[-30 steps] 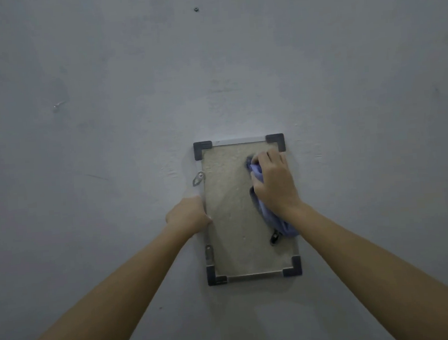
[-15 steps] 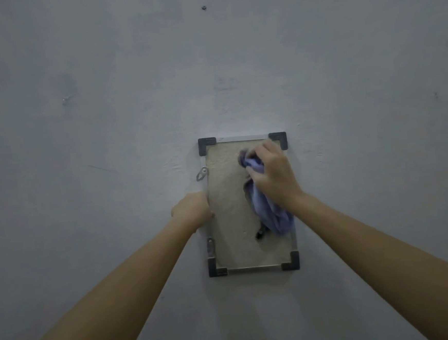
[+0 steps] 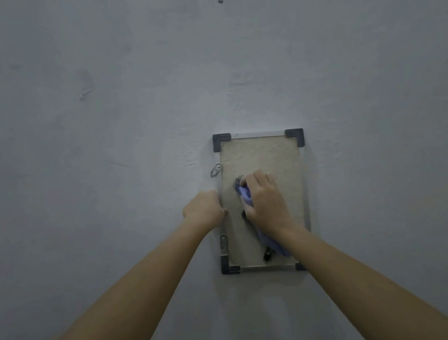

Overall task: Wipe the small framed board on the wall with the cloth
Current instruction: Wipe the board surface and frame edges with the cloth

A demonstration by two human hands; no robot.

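A small beige board (image 3: 259,156) in a silver frame with dark corner caps hangs upright on the grey wall. My right hand (image 3: 267,201) presses a blue cloth (image 3: 246,195) against the board's middle, and the cloth's tail hangs out below my wrist near the lower right corner. My left hand (image 3: 202,209) is closed against the frame's left edge at mid height; how far its fingers wrap the frame is hidden.
Two metal hanger tabs (image 3: 215,169) stick out from the frame's left side. A screw (image 3: 220,1) sits in the wall high above the board, and a small mark (image 3: 83,93) lies at upper left. Bare grey wall surrounds the board.
My right hand has slid the cloth from the board's upper right area down and left to the middle. My left hand has stayed on the frame's left edge.
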